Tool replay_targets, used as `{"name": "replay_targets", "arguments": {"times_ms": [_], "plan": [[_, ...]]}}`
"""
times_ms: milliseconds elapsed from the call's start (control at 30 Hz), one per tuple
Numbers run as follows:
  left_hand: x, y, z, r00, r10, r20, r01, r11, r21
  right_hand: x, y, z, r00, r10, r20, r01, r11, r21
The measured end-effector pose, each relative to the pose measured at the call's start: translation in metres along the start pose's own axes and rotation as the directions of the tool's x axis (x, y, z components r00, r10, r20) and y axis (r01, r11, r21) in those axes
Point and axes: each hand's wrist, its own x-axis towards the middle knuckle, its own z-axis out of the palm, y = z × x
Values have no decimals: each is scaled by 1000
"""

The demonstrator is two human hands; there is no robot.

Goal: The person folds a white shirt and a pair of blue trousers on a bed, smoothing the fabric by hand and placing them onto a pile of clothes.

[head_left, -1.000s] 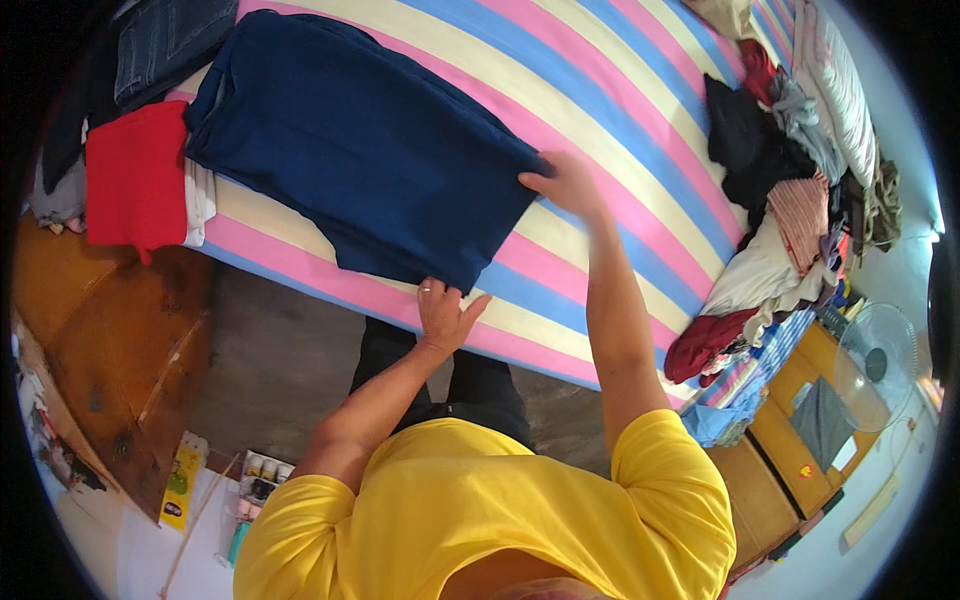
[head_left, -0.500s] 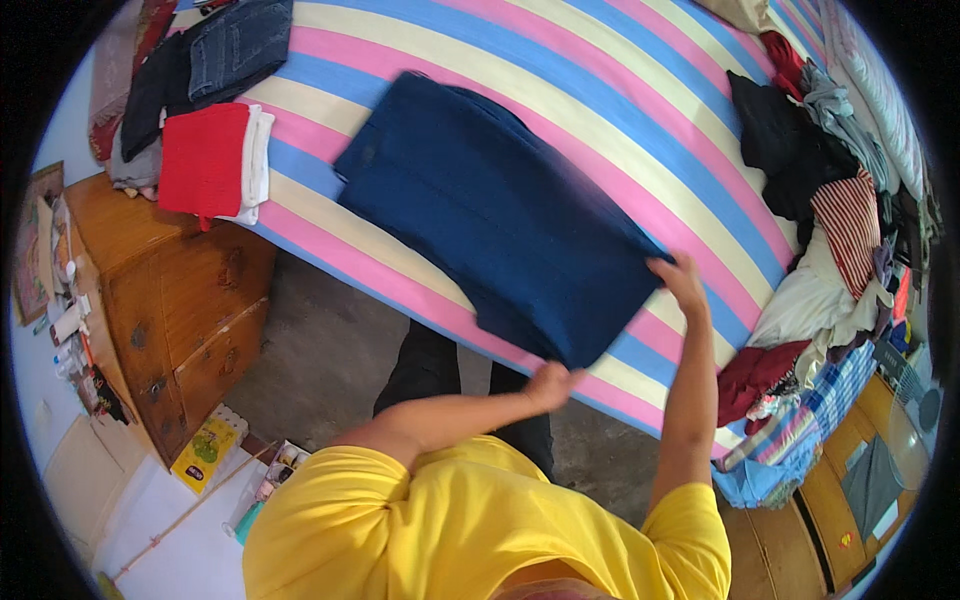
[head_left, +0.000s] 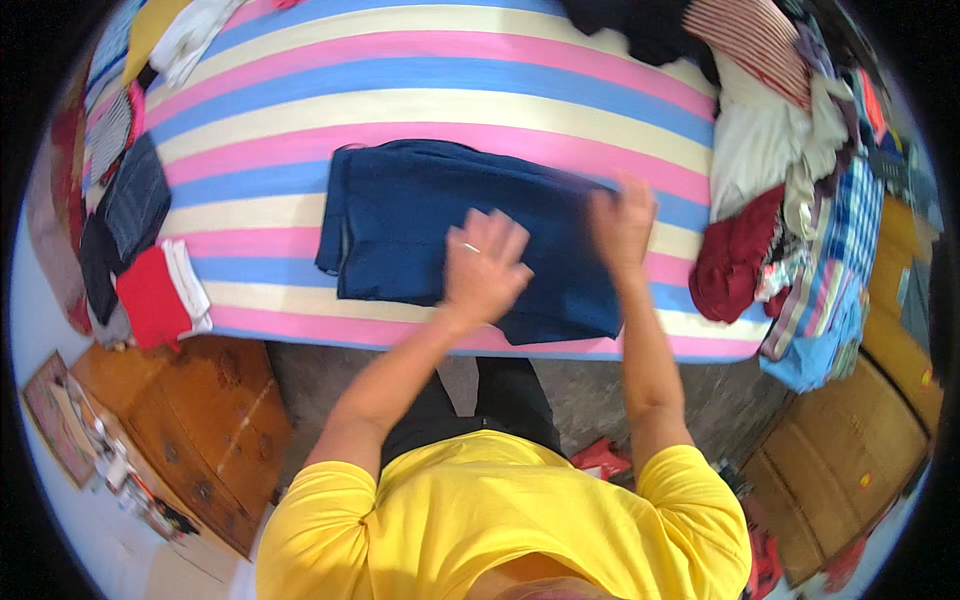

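Observation:
A pair of dark blue trousers (head_left: 400,220), folded over lengthwise, lies flat across the striped bedsheet (head_left: 420,110) close to the bed's near edge. My left hand (head_left: 487,268) is open over the middle of the trousers, its fingers spread and a ring on one of them. Over the right end of the cloth is my right hand (head_left: 622,225), blurred by motion, with its fingers apart and nothing visible in them. Whether either palm presses on the fabric, I cannot tell.
Folded red cloth (head_left: 150,305) and folded jeans (head_left: 138,200) lie at the bed's left end. Heaped clothes, among them a maroon garment (head_left: 735,260) and a white one (head_left: 755,140), fill the right end. A wooden cabinet (head_left: 190,420) stands at the near left.
Both hands have let go of the trousers' right end. The trousers now lie flat and straighter along the bed. My left hand has moved onto their middle; the view has turned.

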Motion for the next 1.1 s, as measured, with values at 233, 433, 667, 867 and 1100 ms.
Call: {"name": "replay_targets", "arguments": {"times_ms": [233,433,667,867,1100], "plan": [[25,-141,-20,975,-106,197,12,904,428,-34,-90,52,906,-71,417,53,997,53],[17,-166,2,985,-51,166,-22,911,411,-26,21,48,977,148,151,-109,965,-238],[28,-146,-21,969,-69,239,-31,921,389,-26,53,21,918,390,77,-340,870,-357],[-18,-21,5,965,36,259,-63,994,93,-88,-84,13,950,264,165,-263,964,-27],[-59,-108,1,935,-72,347,-10,973,229,-147,-63,23,893,226,388,-170,970,-174]]}}
